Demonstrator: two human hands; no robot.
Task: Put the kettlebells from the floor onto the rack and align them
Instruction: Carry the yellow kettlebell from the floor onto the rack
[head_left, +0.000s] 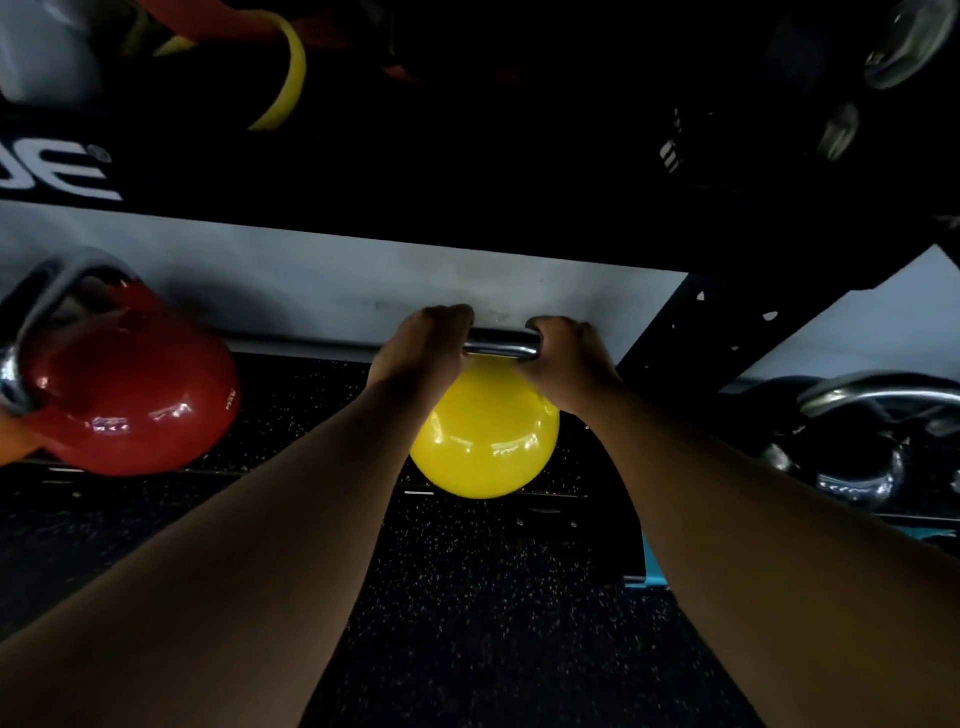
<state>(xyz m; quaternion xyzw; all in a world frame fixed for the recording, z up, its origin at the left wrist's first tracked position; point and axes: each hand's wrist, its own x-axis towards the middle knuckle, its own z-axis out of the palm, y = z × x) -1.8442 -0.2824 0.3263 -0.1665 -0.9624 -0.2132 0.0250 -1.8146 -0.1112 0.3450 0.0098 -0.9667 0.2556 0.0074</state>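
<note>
A yellow kettlebell (485, 439) with a chrome handle hangs in the middle of the view, over the dark speckled floor and close to the rack's lower level. My left hand (421, 343) grips the left end of its handle. My right hand (569, 358) grips the right end. To the left a red kettlebell (135, 395) with a steel handle rests on the low shelf. A dark kettlebell (857, 462) with a chrome handle sits at the right. The black rack (519, 208) spans the top of the view.
A black perforated rack upright (727, 322) slants down just right of my hands. A white wall strip (311, 280) runs behind the kettlebells. A yellow band (291, 78) and a grey ball (41, 47) lie on the upper shelf. A teal edge (649, 566) shows on the floor.
</note>
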